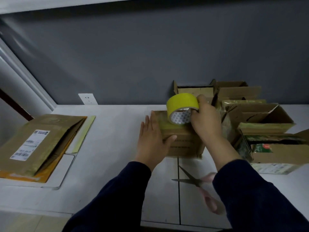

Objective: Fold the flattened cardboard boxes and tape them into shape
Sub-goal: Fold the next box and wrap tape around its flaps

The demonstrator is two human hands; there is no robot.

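— Hands first: what is each one doing?

— Flat and straight-fingered, the left hand lies against the left side of the small brown cardboard box, with its thumb across the near top edge. The right hand has its fingers curled round the roll of yellow adhesive tape and holds it on edge at the box's top, toward the far side.

— Where does that box stand?

— On the white table, near the middle, closed side up, with dark print on its near face. A yellowish strip runs over the top beneath the roll.

— And around it?

— The scissors with pink handles lie open on the table, nearer the person, partly hidden by the right sleeve. A cluster of brown cardboard boxes with open flaps stands just beside the box on the right and reaches back to the grey wall. Well apart on the left lies a stack of flattened brown cardboard boxes, the top one bearing a white shipping label. A white wall socket sits low on the wall.
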